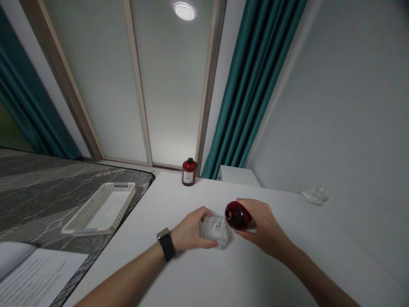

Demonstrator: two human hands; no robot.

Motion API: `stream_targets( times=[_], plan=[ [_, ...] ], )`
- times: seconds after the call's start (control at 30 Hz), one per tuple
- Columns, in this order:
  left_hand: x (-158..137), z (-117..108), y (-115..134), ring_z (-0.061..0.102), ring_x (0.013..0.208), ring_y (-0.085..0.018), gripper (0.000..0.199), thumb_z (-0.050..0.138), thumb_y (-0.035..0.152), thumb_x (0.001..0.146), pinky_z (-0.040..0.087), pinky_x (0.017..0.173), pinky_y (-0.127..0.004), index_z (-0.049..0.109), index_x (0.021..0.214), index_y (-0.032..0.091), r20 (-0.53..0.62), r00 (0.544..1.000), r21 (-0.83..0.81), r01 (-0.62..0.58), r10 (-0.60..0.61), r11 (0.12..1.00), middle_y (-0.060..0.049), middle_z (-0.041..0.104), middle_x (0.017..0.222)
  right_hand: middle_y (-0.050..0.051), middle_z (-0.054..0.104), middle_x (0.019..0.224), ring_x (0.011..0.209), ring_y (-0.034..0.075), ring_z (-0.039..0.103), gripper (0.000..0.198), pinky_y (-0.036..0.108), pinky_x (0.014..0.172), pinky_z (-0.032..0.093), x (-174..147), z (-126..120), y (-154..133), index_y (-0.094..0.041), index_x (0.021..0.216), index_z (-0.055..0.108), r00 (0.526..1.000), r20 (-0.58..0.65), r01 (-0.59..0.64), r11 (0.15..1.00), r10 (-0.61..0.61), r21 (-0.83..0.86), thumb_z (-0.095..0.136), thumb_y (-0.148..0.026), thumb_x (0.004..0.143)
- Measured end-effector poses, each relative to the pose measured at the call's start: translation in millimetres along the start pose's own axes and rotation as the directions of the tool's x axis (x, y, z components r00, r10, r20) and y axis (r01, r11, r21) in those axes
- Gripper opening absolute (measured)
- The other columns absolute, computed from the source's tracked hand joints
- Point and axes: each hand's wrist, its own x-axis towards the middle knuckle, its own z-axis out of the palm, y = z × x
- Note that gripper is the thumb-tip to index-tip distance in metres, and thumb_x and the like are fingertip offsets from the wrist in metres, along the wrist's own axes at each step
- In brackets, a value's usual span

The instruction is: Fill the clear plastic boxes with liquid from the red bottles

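My left hand, with a dark watch on its wrist, is closed around a clear, squarish glass container over the white table. Just to the right, my right hand grips a dark red bottle. The bottle is tilted, its mouth facing left towards the glass container. Whether any liquid is running out cannot be made out. Farther back stands another red bottle, upright, with a black cap and a white label.
A white perforated basket rests on the grey patterned surface at left. Below it lies an open book. Crumpled clear plastic sits at the table's right edge by the wall. A white cabinet stands behind the table.
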Motion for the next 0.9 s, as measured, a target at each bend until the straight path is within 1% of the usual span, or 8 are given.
stream_targets(
  times=[0.17,0.27,0.33,0.43,0.57,0.67,0.9],
  plan=[
    [0,1,-3,0.059,0.087,-0.022,0.058,0.088,0.033,0.059,0.046,0.078,-0.032,0.057,0.105,0.018,0.025,1.000,0.009,-0.009,0.009,1.000,-0.002,0.064,0.099,0.013,0.067,0.126,0.114,0.033,0.063,0.059,0.048,0.092,0.048,1,3,-4,-0.023,0.136,0.045,1.000,-0.026,-0.002,1.000,0.001,-0.030,0.068,-0.034,0.083],
    [0,-1,-1,0.059,0.089,-0.022,0.056,0.088,0.031,0.059,0.046,0.081,-0.033,0.056,0.104,0.018,0.019,1.000,-0.012,-0.015,0.015,1.000,-0.003,0.064,0.100,0.013,0.066,0.127,0.115,0.032,0.062,0.060,0.048,0.093,0.048,2,4,-6,-0.022,0.139,0.043,0.998,-0.025,0.062,0.997,-0.063,-0.041,0.068,-0.033,0.086],
    [0,-1,1,0.059,0.090,-0.022,0.055,0.087,0.029,0.059,0.046,0.081,-0.033,0.056,0.103,0.018,0.017,1.000,-0.011,-0.015,0.015,1.000,-0.003,0.064,0.100,0.014,0.065,0.128,0.116,0.031,0.061,0.063,0.048,0.095,0.047,3,3,-6,-0.020,0.142,0.040,0.994,-0.018,0.111,0.993,-0.112,-0.046,0.069,-0.031,0.086],
    [-1,0,2,0.059,0.089,-0.022,0.056,0.087,0.029,0.059,0.047,0.082,-0.034,0.056,0.104,0.018,0.006,1.000,0.019,-0.017,0.017,1.000,-0.003,0.063,0.101,0.015,0.065,0.127,0.115,0.031,0.060,0.067,0.049,0.097,0.046,4,0,-5,-0.018,0.144,0.038,0.988,-0.001,0.153,0.986,-0.153,-0.069,0.070,-0.027,0.085],
    [-2,4,2,0.060,0.090,-0.023,0.057,0.087,0.030,0.059,0.048,0.083,-0.034,0.056,0.105,0.018,-0.024,0.999,0.035,-0.028,0.029,0.999,-0.004,0.063,0.102,0.014,0.065,0.128,0.115,0.031,0.059,0.065,0.051,0.100,0.042,5,-3,-5,-0.018,0.141,0.043,0.985,0.035,0.175,0.975,-0.172,-0.139,0.070,-0.019,0.083],
    [-2,5,2,0.061,0.090,-0.024,0.056,0.086,0.031,0.061,0.048,0.083,-0.035,0.055,0.106,0.018,-0.038,0.999,0.052,-0.036,0.038,0.998,-0.004,0.063,0.102,0.014,0.066,0.127,0.115,0.031,0.059,0.063,0.050,0.100,0.041,7,-5,-6,-0.019,0.140,0.045,0.981,0.036,0.194,0.963,-0.191,-0.186,0.068,-0.014,0.081],
    [-1,7,4,0.061,0.092,-0.025,0.055,0.086,0.031,0.062,0.049,0.083,-0.037,0.055,0.106,0.018,-0.062,0.996,0.120,-0.059,0.067,0.991,-0.005,0.062,0.102,0.012,0.066,0.127,0.116,0.031,0.059,0.065,0.051,0.100,0.039,9,-7,-8,-0.022,0.139,0.046,0.977,0.069,0.213,0.952,-0.202,-0.222,0.070,-0.013,0.079]
  ],
)
